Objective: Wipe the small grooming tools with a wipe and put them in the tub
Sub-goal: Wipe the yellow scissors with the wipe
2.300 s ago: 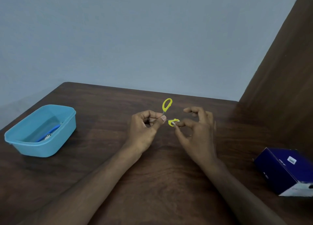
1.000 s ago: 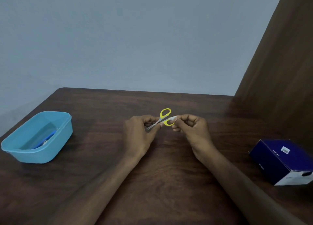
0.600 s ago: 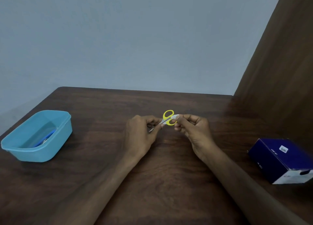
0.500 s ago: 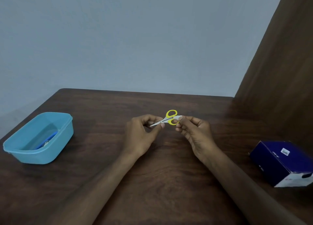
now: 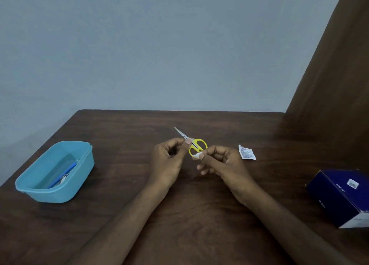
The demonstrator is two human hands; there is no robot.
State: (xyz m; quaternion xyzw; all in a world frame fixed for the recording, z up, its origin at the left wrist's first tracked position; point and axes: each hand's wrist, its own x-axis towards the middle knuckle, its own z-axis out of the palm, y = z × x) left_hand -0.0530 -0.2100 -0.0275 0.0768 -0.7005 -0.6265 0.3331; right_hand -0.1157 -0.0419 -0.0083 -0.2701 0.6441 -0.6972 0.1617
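Small scissors (image 5: 196, 146) with yellow handles and thin steel blades are held above the middle of the brown table. My left hand (image 5: 169, 161) pinches them near the pivot, blades pointing up and to the left. My right hand (image 5: 221, 163) pinches a small white wipe (image 5: 198, 155) against the lower yellow handle loop. A light blue tub (image 5: 81, 165) stands at the left of the table, and a blue-handled tool (image 5: 63, 174) lies inside it.
A torn white wipe sachet (image 5: 247, 153) lies on the table just right of my right hand. A dark blue box (image 5: 339, 195) sits at the right edge. A brown wooden panel (image 5: 335, 85) rises along the right side.
The scissors have turned so the blades now point up and left, away from my left hand. My right hand's wipe has moved to the lower handle loop. The sachet is now uncovered.
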